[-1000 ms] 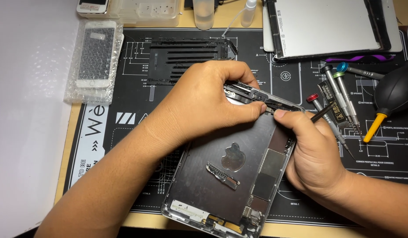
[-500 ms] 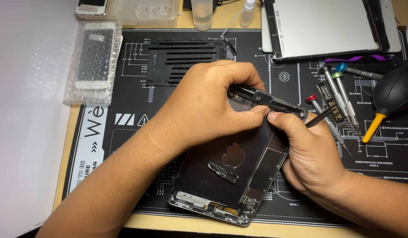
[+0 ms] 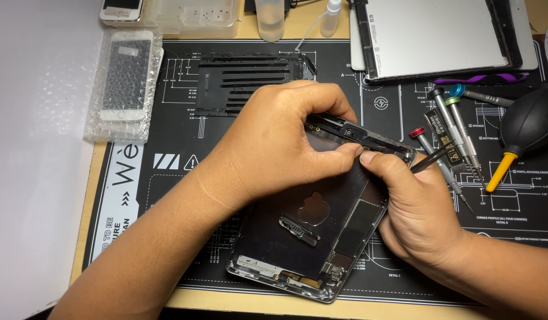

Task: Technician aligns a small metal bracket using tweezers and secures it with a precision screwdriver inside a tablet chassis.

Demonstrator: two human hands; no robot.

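Left hand [image 3: 280, 142] is curled narrow, fingertips pinching the top edge of an opened tablet shell [image 3: 309, 237] that sits tilted on the black work mat [image 3: 185, 160] in the middle of the counter. Right hand [image 3: 416, 207] is closed around a thin dark tool [image 3: 431, 159], thumb pressed on the shell's upper right corner, touching the left fingertips. Loose bracket [image 3: 297, 228] lies inside the shell. Screwdrivers [image 3: 457, 127] and a black air blower [image 3: 526, 127] lie just right of the hands. Bubble-wrapped phone [image 3: 123, 80] sits far left; tablet screen [image 3: 440, 35] up top.
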